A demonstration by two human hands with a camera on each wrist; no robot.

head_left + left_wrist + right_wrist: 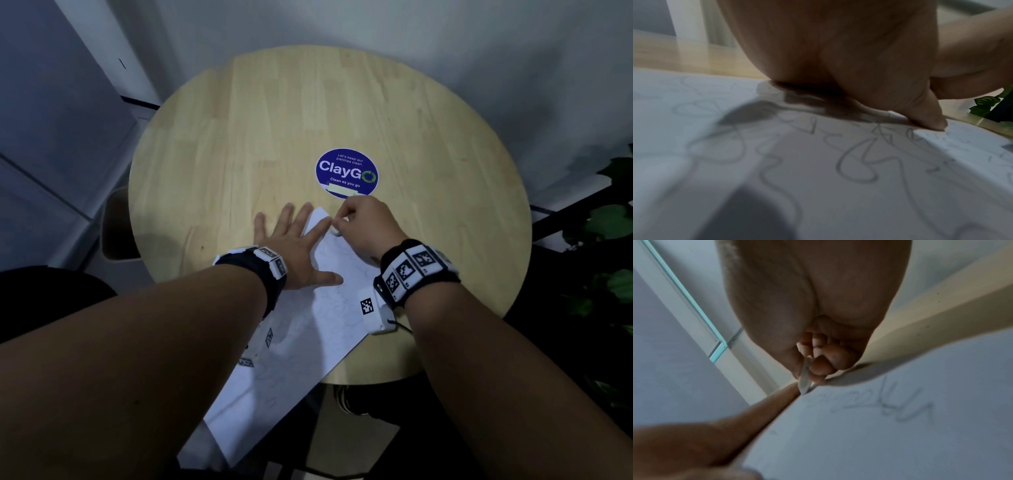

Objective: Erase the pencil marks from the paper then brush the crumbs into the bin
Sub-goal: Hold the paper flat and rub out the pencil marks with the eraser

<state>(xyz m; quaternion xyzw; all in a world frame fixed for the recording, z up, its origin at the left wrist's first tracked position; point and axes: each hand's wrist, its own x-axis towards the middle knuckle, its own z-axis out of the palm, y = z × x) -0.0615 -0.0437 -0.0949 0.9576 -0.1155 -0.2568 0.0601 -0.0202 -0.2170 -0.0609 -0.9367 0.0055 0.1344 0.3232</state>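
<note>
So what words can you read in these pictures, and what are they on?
"Let's keep our pantries clean", "ClayGo", "Clean as you go": on the round blue sticker on the wooden table.
Pencil marks on the paper: scribbles, not readable words.
Wristband squares: patterns, no words.

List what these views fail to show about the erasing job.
- Bin: in no view.
- Eraser: a pale sliver in the right hand; fingers hide the rest.
- Crumbs on the paper: too small in the head view, blurred in both wrist views.
- Paper's near end: behind the left forearm.
</note>
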